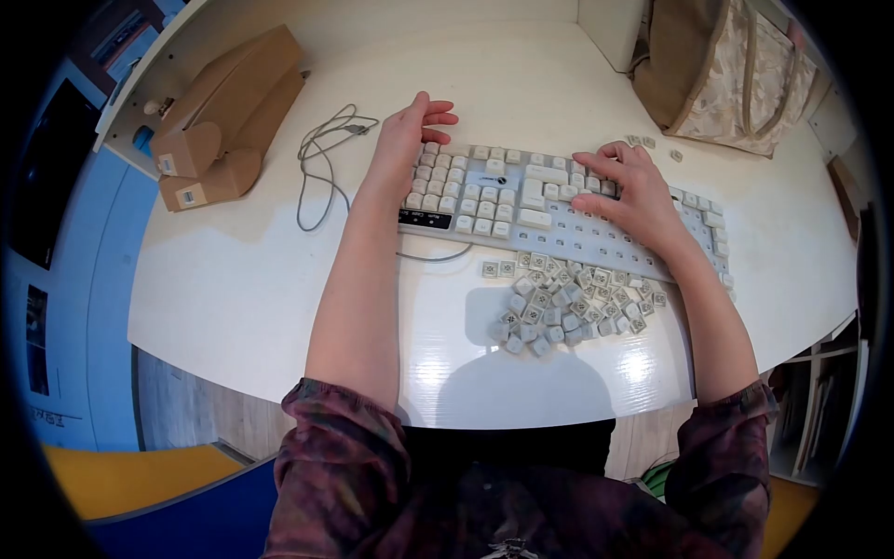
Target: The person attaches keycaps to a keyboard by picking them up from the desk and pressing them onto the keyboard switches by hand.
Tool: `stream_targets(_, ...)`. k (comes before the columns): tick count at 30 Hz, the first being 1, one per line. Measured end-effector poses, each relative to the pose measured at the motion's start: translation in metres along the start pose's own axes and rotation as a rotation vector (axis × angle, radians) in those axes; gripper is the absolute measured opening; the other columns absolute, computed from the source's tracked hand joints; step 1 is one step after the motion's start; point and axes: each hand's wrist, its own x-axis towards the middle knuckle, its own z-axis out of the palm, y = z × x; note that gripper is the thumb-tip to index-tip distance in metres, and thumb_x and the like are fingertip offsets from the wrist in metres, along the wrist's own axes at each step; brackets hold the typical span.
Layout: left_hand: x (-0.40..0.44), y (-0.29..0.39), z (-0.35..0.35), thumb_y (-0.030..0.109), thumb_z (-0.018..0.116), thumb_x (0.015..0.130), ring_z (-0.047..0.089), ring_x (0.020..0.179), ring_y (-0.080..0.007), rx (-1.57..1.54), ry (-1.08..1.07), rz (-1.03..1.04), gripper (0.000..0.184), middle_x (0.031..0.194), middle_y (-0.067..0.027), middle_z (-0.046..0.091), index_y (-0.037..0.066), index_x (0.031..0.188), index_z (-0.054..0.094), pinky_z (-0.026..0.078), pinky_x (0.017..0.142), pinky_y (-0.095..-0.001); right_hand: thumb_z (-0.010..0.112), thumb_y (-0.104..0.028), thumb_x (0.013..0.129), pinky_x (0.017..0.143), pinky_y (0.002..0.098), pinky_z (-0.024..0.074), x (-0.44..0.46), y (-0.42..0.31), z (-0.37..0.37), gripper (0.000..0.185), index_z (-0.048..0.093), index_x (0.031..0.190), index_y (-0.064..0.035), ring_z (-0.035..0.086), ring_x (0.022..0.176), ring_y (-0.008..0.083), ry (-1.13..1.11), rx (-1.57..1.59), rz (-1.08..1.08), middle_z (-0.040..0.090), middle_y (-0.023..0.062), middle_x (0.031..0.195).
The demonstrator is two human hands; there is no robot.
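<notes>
A white keyboard [486,178] lies on the table, with its number pad at the left end. Many keycaps are off its middle and right part, where bare sockets [596,244] show. My left hand [407,140] rests at the far left corner of the keyboard, fingers loosely bent and apart. Over the far middle of the keyboard is my right hand [633,191]. Its thumb and index finger stand apart, near the remaining keycaps, and I see nothing held between them. On the near side lies a heap of loose keycaps [570,303], some upside down.
A grey cable [328,168] lies coiled left of the keyboard. An open cardboard box [228,116] stands at the back left. At the back right is a fabric bag [722,79], with a few loose keycaps [649,143] in front of it. The white table [233,307] has a curved near edge.
</notes>
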Motion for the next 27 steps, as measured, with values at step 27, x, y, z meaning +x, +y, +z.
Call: stream_targets(27, -0.002, 0.003, 0.002, 0.036, 0.044, 0.106, 0.053, 0.082, -0.0128, 0.005, 0.004, -0.015, 0.044, 0.106, -0.0053, 0.070, 0.001, 0.120, 0.066, 0.047, 0.081, -0.0274, 0.075, -0.018, 0.083, 0.086, 0.0377, 0.0478, -0.005, -0.012, -0.003, 0.016, 0.077, 0.095, -0.0074, 0.060, 0.090, 0.0240, 0.147, -0.056, -0.245, 0.066, 0.0053, 0.092)
